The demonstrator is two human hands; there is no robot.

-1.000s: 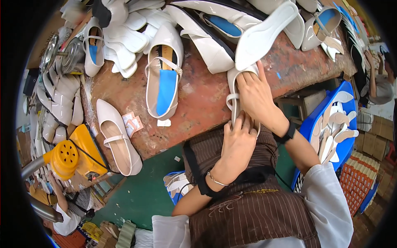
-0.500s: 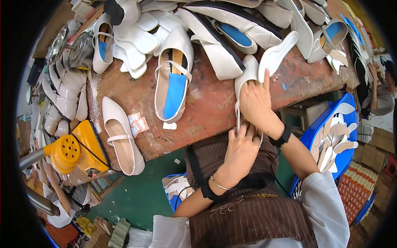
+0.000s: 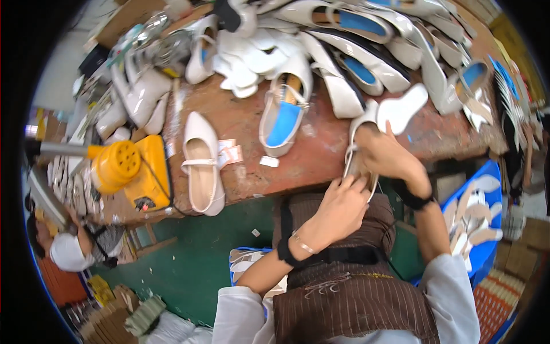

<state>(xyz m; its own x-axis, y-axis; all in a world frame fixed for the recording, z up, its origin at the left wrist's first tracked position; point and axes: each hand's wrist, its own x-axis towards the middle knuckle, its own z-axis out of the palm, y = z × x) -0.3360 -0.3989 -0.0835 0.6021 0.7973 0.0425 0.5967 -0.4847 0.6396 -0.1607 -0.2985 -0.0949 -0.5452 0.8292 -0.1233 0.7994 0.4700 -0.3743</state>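
A pale flat shoe (image 3: 365,113) with a strap lies over the table's front edge, its toe pointing away from me. My left hand (image 3: 342,211) grips its side near the heel end, fingers bent round the rim. My right hand (image 3: 385,150) reaches into its opening; most of its fingertips are hidden inside, while one finger stretches out to the edge of a white sole-shaped piece (image 3: 404,109). To the left stand a strapped shoe with a blue insole (image 3: 285,123) and a pale pointed shoe (image 3: 201,163).
More pale shoes (image 3: 338,80) and white sole-shaped pieces (image 3: 252,54) crowd the back of the worn red table (image 3: 252,178). A yellow machine (image 3: 150,175) stands at left. A blue bin (image 3: 487,229) of insoles is at right. Another person (image 3: 71,252) sits at far left.
My view has turned, so the table and its shoes appear farther right. My hands stay at the same shoe, the right one still reaching into its opening.
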